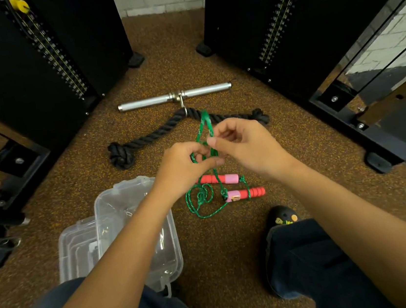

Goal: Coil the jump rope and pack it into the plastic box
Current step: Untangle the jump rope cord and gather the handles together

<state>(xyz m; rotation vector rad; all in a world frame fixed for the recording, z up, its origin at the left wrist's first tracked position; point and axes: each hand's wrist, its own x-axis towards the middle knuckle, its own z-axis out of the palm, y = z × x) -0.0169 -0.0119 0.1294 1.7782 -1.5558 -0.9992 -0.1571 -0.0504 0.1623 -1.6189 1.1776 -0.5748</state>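
Observation:
A green jump rope [203,199] with two red-and-pink handles [246,193] lies partly on the speckled floor. Both handles rest on the floor, one behind the other. My left hand [180,169] and my right hand [246,143] pinch the rope's strands above the handles, with a loop [205,122] sticking up between them. Loose tangled turns hang down below my left hand. The clear plastic box [105,204] stands open on the floor at the left, under my left forearm, with its lid [72,244] beside it.
A steel bar handle [154,100] and a black knotted rope attachment [144,142] lie on the floor beyond my hands. Black weight-stack machines [43,53] flank both sides. My knees and a black shoe [282,217] are at the bottom.

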